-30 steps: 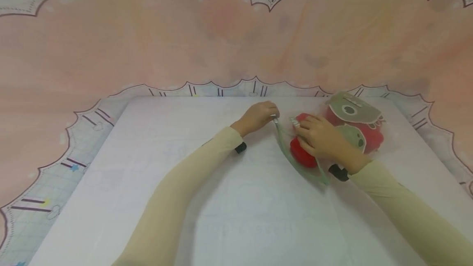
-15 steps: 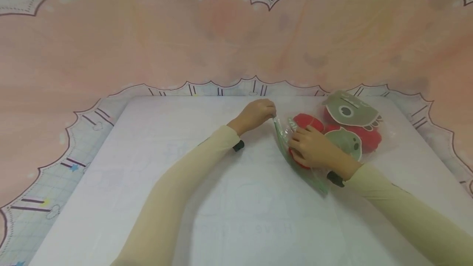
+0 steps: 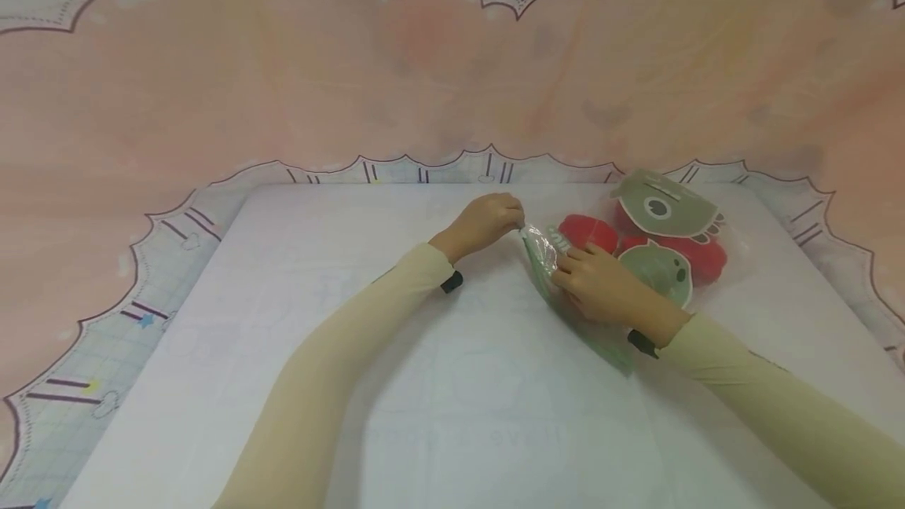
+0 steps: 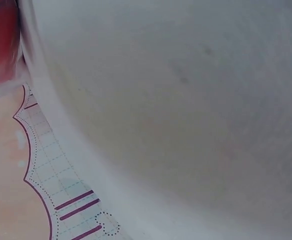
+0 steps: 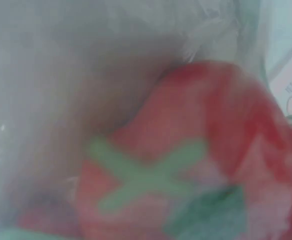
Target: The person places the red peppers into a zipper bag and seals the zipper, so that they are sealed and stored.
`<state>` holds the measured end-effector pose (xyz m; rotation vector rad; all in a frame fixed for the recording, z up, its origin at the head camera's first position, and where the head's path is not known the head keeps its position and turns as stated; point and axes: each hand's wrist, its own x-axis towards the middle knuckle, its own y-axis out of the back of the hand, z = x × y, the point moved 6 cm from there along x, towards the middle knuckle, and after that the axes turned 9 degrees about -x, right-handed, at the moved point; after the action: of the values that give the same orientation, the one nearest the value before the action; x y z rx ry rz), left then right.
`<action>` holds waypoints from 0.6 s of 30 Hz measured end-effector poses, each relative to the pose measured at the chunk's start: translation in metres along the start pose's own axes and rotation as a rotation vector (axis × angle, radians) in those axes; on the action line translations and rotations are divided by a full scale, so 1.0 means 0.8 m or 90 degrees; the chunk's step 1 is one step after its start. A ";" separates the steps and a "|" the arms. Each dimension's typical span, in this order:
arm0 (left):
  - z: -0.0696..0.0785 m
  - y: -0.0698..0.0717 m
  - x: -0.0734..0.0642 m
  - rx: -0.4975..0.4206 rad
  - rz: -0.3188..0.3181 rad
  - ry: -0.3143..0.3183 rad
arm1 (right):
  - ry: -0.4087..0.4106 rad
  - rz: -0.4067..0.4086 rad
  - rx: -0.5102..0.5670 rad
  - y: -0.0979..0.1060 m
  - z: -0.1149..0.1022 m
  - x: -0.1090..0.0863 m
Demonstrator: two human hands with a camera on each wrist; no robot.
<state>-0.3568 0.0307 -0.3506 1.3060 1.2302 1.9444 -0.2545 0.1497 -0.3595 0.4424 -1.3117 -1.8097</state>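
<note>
A clear plastic bag with a green edge (image 3: 543, 283) lies at the right of the white table. My left hand (image 3: 483, 220) pinches its upper left corner. My right hand (image 3: 601, 285) rests over the bag just inside that edge, its fingers pointing left; their undersides are hidden. Around it in the bag are a red rounded piece (image 3: 588, 232), a green eyed piece (image 3: 665, 205) on red, and a green spotted piece (image 3: 654, 272). In the right wrist view, a red piece with a green cross (image 5: 148, 172) lies close beside a blurred part of the hand.
The white table (image 3: 452, 399) ends at the back against a peach cloth (image 3: 396, 77) with scalloped print. A dark strap piece (image 3: 452, 282) hangs under the left wrist, another dark piece (image 3: 642, 342) under the right. The left wrist view shows mostly blurred white surface.
The right hand has moved slightly left and down over the bag, and the red piece under it is now covered. The bag's pieces have shifted slightly left. The left hand keeps its corner.
</note>
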 end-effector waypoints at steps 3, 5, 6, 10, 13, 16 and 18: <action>0.002 0.000 0.000 -0.006 -0.002 -0.005 | 0.011 -0.001 -0.024 -0.003 0.002 -0.003; 0.004 0.001 0.000 -0.006 -0.005 -0.010 | 0.014 -0.001 -0.027 -0.006 0.004 -0.006; 0.004 0.001 0.000 -0.005 -0.006 -0.014 | 0.015 -0.005 -0.029 -0.007 0.006 -0.007; 0.007 0.003 0.001 -0.008 -0.005 -0.027 | 0.008 -0.016 -0.023 -0.011 0.011 -0.011; 0.008 0.004 0.002 -0.012 0.002 -0.032 | 0.007 -0.016 -0.021 -0.013 0.014 -0.013; 0.008 0.005 0.002 -0.019 0.009 -0.033 | 0.002 -0.006 -0.002 -0.012 0.016 -0.014; 0.008 0.005 0.002 -0.024 0.013 -0.033 | -0.002 0.008 0.019 -0.008 0.017 -0.015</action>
<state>-0.3513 0.0328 -0.3450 1.3468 1.1539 1.9255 -0.2595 0.1677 -0.3623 0.4472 -1.3416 -1.7839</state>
